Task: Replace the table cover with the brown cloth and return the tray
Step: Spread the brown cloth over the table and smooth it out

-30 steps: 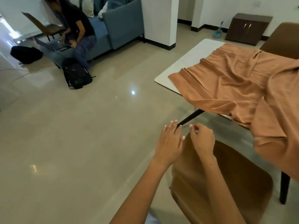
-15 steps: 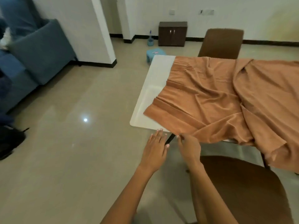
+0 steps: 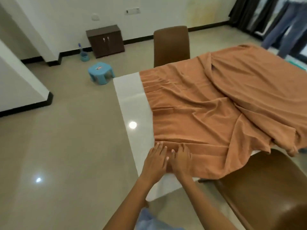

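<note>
The brown cloth [image 3: 216,103] lies rumpled over most of the white table [image 3: 132,100], leaving a bare strip along the table's left side. My left hand [image 3: 156,161] and my right hand [image 3: 180,159] lie side by side, fingers straight, on the cloth's near left corner at the table's front edge. Neither hand grips the fabric. No tray is in view.
A brown chair [image 3: 265,185] stands at the near right, close to my right arm. Another brown chair [image 3: 171,45] stands at the table's far side. A blue stool [image 3: 101,73] and a dark cabinet [image 3: 105,40] are on the floor beyond. A person's legs [image 3: 285,27] show at the far right.
My view swung right toward the table. Both hands rose from below the table's corner onto the cloth's near left corner.
</note>
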Available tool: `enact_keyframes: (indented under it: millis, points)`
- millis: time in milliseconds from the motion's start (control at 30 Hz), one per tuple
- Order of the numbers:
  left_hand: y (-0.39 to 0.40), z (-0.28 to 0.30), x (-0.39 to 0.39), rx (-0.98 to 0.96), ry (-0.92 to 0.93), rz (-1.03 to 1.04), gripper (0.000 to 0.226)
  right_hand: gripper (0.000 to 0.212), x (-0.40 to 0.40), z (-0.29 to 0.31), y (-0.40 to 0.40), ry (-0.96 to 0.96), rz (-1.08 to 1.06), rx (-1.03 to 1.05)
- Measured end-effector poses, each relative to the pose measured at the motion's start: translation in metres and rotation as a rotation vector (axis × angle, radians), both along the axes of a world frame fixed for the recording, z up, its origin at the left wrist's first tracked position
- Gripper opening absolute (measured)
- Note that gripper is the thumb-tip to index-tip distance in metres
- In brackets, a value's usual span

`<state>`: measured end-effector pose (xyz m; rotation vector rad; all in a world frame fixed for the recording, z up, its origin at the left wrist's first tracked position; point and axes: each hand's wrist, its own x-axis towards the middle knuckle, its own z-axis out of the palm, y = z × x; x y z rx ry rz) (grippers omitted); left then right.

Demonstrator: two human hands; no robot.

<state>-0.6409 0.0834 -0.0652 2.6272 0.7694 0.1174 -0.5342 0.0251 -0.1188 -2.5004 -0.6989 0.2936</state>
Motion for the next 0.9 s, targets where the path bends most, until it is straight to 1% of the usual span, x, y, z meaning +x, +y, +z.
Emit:
enact_keyframes:
  millis: [33,100,133,200,267,333,400,433,500,567,667,733,800,833,900]
  points:
    - [0.02,-0.003,0.004,0.001,0.004,-0.023,0.077,0.054,-0.007,-0.006,0.013,0.009,-0.093,-0.045]
    - [0.056,-0.008,0.014,-0.021,0.045,-0.068,0.084,0.073,-0.018,-0.017,0.033,0.04,-0.199,-0.097]
    - [0.072,-0.009,0.018,-0.028,0.062,-0.105,0.087,0.078,-0.021,-0.023,0.038,0.059,-0.211,-0.128]
    - [0.101,-0.012,0.026,-0.024,0.053,-0.195,0.09,0.082,-0.027,-0.028,0.042,0.051,-0.231,-0.191]
    - [0.126,-0.014,0.037,-0.022,0.05,-0.311,0.09,0.082,-0.034,-0.033,0.037,-0.001,-0.225,-0.221]
    - [0.15,-0.021,0.055,-0.011,0.036,-0.416,0.08,0.08,-0.041,-0.038,0.025,-0.042,-0.168,-0.273]
    - [0.177,-0.027,0.077,-0.01,-0.017,-0.467,0.075,0.08,-0.051,-0.04,0.011,-0.066,-0.102,-0.317]
    - [0.192,-0.029,0.09,-0.017,-0.023,-0.483,0.076,0.08,-0.056,-0.039,0.005,-0.069,-0.116,-0.342]
    - [0.23,-0.033,0.121,-0.01,-0.013,-0.52,0.079,0.077,-0.064,-0.028,0.007,-0.099,-0.26,-0.342]
    - [0.268,-0.04,0.156,0.01,0.003,-0.531,0.081,0.07,-0.061,-0.013,0.031,-0.103,-0.398,-0.321]
    - [0.321,-0.053,0.201,0.063,0.097,-0.577,0.083,0.066,-0.039,-0.007,0.097,-0.043,-0.493,-0.31]
    - [0.353,-0.067,0.222,0.077,0.19,-0.651,0.091,0.068,-0.024,-0.016,0.137,0.03,-0.541,-0.35]
    - [0.379,-0.084,0.23,0.079,0.227,-0.735,0.101,0.071,-0.02,-0.027,0.159,0.068,-0.615,-0.382]
    - [0.389,-0.09,0.228,0.076,0.216,-0.765,0.101,0.071,-0.023,-0.031,0.163,0.07,-0.643,-0.38]
    - [0.405,-0.098,0.212,0.068,0.17,-0.795,0.088,0.069,-0.038,-0.032,0.164,0.038,-0.623,-0.371]
